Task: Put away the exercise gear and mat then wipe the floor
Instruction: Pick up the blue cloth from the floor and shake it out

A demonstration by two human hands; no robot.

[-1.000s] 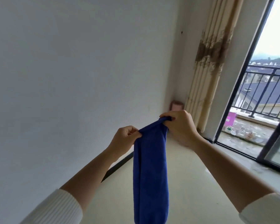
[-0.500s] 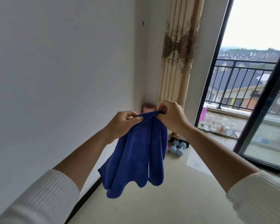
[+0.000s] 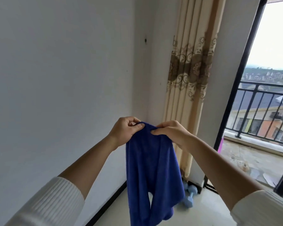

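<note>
Blue cloth [image 3: 152,168], centre frame, pinched by left hand [image 3: 126,132] and right hand [image 3: 171,132]; dumbbells [image 3: 189,195] stowed lower right, floor [image 3: 203,214] unwiped.

Beige curtain [image 3: 189,79] hangs near black balcony railing [image 3: 265,111].

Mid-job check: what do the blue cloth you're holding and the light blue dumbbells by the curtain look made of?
Deep blue cloth: looks like microfibre or terry, matte with a fine ribbed nap, hanging limp. Light blue hex-ended dumbbells: probably vinyl- or neoprene-coated, judging by the smooth, dull, even colour; core hidden.
</note>
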